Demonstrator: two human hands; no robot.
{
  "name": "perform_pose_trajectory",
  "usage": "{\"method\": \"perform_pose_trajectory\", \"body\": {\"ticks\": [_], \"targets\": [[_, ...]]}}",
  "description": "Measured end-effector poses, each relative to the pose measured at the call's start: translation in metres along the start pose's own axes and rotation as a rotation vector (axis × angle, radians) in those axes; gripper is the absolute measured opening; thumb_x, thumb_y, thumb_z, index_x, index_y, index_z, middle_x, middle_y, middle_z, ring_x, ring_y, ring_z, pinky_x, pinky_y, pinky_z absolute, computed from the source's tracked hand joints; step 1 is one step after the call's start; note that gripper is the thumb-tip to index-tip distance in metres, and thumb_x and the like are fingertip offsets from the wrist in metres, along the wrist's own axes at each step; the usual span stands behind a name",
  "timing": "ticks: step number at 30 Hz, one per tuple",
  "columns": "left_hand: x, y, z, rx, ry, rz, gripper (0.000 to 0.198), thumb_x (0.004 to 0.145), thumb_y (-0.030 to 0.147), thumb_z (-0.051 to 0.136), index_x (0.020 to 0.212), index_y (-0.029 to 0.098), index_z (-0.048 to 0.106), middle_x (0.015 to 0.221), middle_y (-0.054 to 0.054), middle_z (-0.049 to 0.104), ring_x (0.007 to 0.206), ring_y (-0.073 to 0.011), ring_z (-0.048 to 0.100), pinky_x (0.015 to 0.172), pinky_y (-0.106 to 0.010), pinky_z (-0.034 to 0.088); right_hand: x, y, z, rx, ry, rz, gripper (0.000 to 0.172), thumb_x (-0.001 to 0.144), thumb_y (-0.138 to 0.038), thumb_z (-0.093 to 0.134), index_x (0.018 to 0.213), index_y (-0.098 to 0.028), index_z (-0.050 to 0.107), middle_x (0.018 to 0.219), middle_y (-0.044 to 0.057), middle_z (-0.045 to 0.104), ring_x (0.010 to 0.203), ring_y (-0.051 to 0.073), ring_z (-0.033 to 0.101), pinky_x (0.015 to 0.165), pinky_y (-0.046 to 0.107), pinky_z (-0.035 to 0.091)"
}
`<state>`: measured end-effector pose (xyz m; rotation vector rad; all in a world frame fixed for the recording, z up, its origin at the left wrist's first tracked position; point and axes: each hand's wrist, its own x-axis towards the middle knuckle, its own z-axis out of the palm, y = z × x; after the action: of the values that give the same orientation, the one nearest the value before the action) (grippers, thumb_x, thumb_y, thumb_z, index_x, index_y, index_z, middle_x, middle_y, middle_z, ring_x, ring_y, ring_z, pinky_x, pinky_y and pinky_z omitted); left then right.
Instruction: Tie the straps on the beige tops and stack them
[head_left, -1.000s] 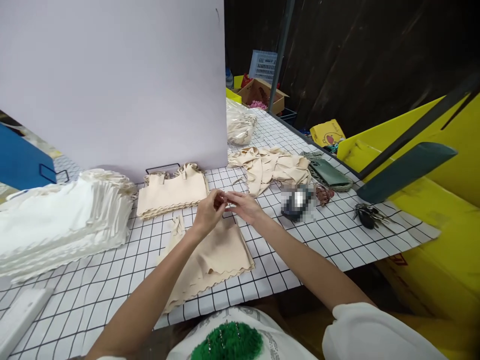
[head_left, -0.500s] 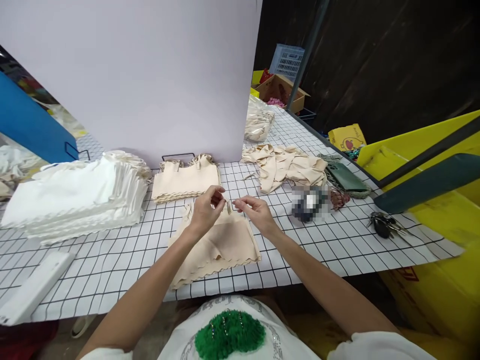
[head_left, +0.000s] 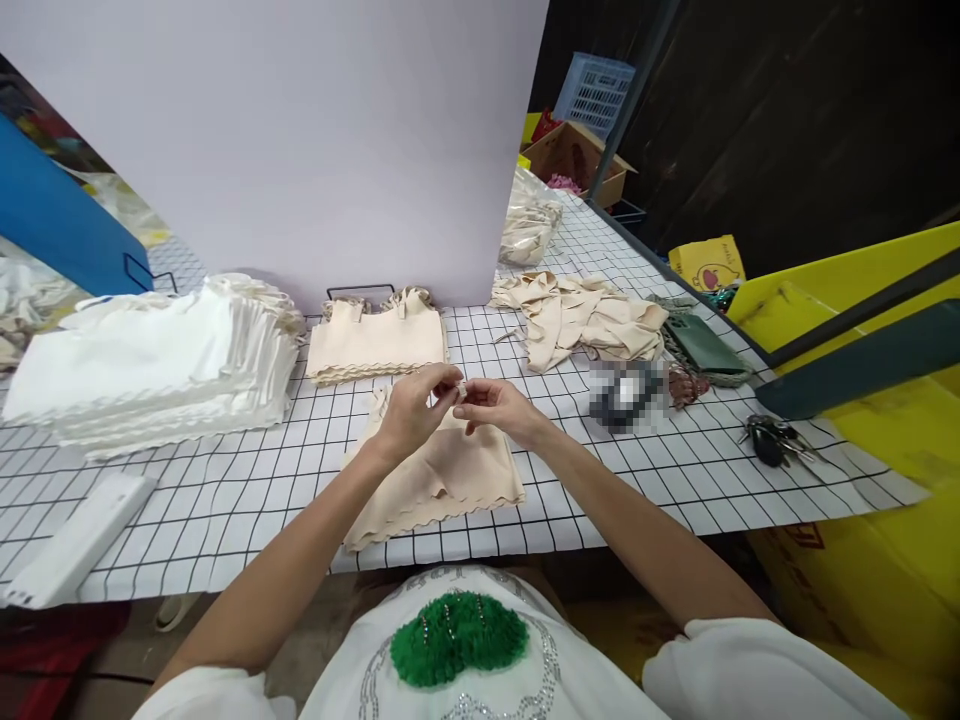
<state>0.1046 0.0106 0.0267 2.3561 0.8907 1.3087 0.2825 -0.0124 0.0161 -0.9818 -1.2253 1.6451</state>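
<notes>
Beneath my hands lies a beige garment (head_left: 420, 490) with a wavy cut lower edge, its upper part partly covered by my fingers. My left hand (head_left: 409, 418) is closed in a pinch on a small pale strap end (head_left: 460, 390) above the garment's top edge. From the other side my right hand (head_left: 506, 412) pinches at the same spot, thumb and forefinger meeting the left fingertips. Just beyond them sits a neat stack of similar beige garments (head_left: 379, 345) with short straps.
A tall stack of white garments (head_left: 142, 370) stands at the left, with a white power strip (head_left: 82, 535) before it. To the right lie a loose heap of beige pieces (head_left: 592, 318), a green phone case (head_left: 703, 343) and keys (head_left: 776, 440). A pale upright panel (head_left: 277, 140) rises behind.
My hands have come together: the right fingers have moved left to meet the left ones at the strap end. The view has shifted slightly.
</notes>
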Motion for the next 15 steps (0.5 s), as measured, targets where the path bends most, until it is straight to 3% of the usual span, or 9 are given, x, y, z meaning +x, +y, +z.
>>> {"method": "perform_pose_trajectory", "body": {"ticks": [4,7,10,12,15], "targets": [[0.0,0.001,-0.006,-0.049,0.009,-0.114,0.012,0.088,0.015,0.06,0.096,0.02,0.067,0.089,-0.004,0.074,0.074,-0.0147,0.068,0.072,-0.028,0.056,-0.001,-0.001,0.001,0.036,-0.04,0.012,0.028,0.066,-0.038,0.089,0.071,-0.015,0.074,0.068,-0.001,0.063,0.062,0.011,0.058,0.061,0.03,0.057],[-0.008,0.002,-0.01,-0.203,0.024,-0.388,0.012,0.088,0.026,0.066,0.096,0.018,0.07,0.089,-0.006,0.075,0.077,-0.0169,0.069,0.075,-0.032,0.058,-0.003,-0.006,0.0,0.116,0.015,0.017,0.029,0.067,-0.039,0.089,0.073,-0.016,0.074,0.064,-0.002,0.061,0.058,0.011,0.058,0.063,0.033,0.059],[-0.02,0.01,-0.011,-0.502,-0.075,-0.681,0.025,0.088,0.04,0.069,0.092,0.017,0.074,0.082,-0.007,0.075,0.072,-0.0174,0.069,0.069,-0.032,0.058,-0.005,-0.007,0.0,0.139,0.06,0.002,0.031,0.068,-0.04,0.089,0.07,-0.016,0.071,0.064,-0.002,0.063,0.058,0.012,0.061,0.063,0.032,0.058],[-0.027,0.019,-0.007,-0.662,-0.109,-0.789,0.03,0.084,0.045,0.074,0.091,0.016,0.077,0.081,-0.007,0.076,0.071,-0.0174,0.068,0.069,-0.032,0.058,-0.006,-0.004,0.002,0.136,0.079,-0.022,0.031,0.068,-0.04,0.089,0.069,-0.016,0.07,0.065,-0.001,0.064,0.058,0.012,0.062,0.065,0.032,0.057],[-0.032,0.028,0.0,-0.753,-0.004,-0.85,0.03,0.076,0.044,0.082,0.085,0.016,0.078,0.079,-0.007,0.076,0.069,-0.0164,0.067,0.069,-0.032,0.058,-0.007,0.002,0.003,0.123,0.093,-0.056,0.031,0.07,-0.043,0.087,0.072,-0.018,0.069,0.067,-0.001,0.064,0.061,0.013,0.062,0.07,0.034,0.058]]}}
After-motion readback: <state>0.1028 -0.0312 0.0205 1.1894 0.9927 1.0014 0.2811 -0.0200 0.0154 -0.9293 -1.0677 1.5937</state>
